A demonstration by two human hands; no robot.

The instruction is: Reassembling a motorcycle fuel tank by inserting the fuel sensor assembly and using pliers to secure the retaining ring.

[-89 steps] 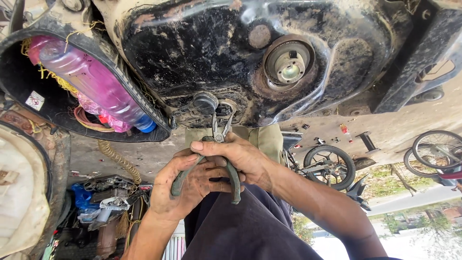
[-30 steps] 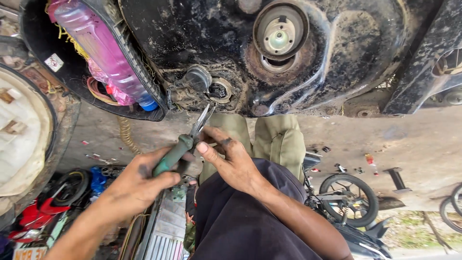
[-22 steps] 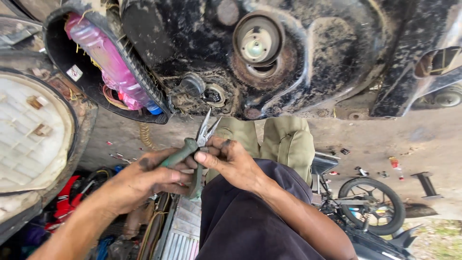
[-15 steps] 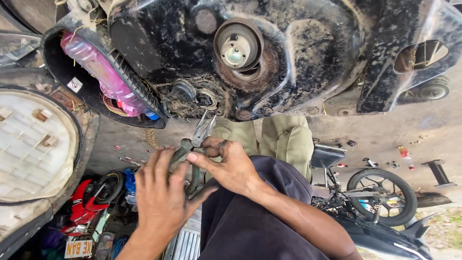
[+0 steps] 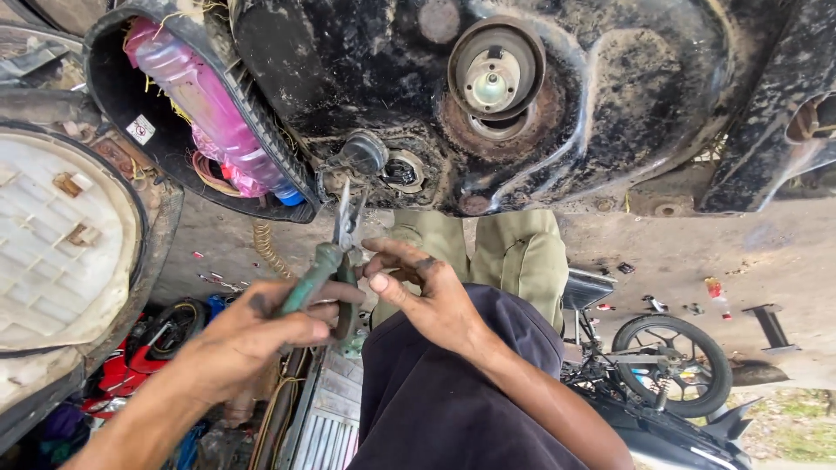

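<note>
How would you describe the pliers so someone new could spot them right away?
Start at the big grimy black metal body filling the top of the view. Just below its small round cap, the left hand holds the pliers, tips pointing up. Their worn green handles and thin grey metal nose set them apart from the right hand alongside.

Both hands, left point(image 5: 261, 335) and right point(image 5: 427, 296), are grease-smudged with bare forearms, above a dark navy garment point(image 5: 444, 392) and olive-green trousers point(image 5: 514, 257).
</note>
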